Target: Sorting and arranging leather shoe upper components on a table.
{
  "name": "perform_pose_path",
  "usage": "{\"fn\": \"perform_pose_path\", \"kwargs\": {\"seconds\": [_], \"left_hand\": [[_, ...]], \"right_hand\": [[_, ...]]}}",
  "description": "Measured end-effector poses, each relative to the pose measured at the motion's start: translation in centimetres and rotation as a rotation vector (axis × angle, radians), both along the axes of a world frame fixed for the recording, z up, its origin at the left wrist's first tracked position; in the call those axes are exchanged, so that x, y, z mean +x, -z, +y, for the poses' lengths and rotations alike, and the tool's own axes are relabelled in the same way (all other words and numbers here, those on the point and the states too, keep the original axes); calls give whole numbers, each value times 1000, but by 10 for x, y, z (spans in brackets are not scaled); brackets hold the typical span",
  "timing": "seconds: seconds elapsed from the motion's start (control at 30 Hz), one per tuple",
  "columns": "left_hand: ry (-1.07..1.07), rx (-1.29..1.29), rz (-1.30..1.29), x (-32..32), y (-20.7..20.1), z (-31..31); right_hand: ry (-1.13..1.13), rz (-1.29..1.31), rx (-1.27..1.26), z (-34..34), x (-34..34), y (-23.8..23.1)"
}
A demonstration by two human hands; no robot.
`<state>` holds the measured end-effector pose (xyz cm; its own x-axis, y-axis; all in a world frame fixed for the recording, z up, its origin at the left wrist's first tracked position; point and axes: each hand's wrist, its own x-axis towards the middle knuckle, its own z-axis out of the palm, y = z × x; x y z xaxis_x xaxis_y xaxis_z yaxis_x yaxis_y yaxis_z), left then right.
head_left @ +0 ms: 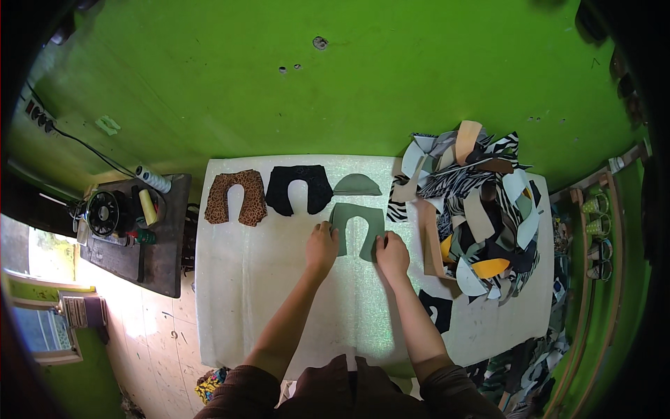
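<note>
Green arch-shaped cloth piece (357, 225) lies flat on white worktop (244, 279) (black piece (299, 188) just beside). Left hand (322, 247), right hand (392, 253) apart, fingers pressing down its two legs.

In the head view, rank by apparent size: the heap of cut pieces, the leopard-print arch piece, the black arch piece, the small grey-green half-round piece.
1. Heap of cut pieces, by far.
2. Leopard-print arch piece and black arch piece: look alike, unranked.
3. Grey-green half-round piece, smallest.
</note>
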<state>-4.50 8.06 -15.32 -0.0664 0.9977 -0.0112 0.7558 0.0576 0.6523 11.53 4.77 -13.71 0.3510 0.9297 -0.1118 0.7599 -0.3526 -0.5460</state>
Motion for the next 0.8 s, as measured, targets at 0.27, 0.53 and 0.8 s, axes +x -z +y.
{"fn": "perform_pose_path", "kwargs": {"seconds": [0.27, 0.53, 0.8], "left_hand": [[-16, -148, -258, -2, -5, 6], [36, 247, 159, 12, -15, -38], [433, 16, -94, 69, -12, -133]], "right_hand": [[20, 93, 113, 14, 12, -7], [-69, -219, 365, -40, 2, -23], [-206, -148, 481, -145, 23, -7]]}}
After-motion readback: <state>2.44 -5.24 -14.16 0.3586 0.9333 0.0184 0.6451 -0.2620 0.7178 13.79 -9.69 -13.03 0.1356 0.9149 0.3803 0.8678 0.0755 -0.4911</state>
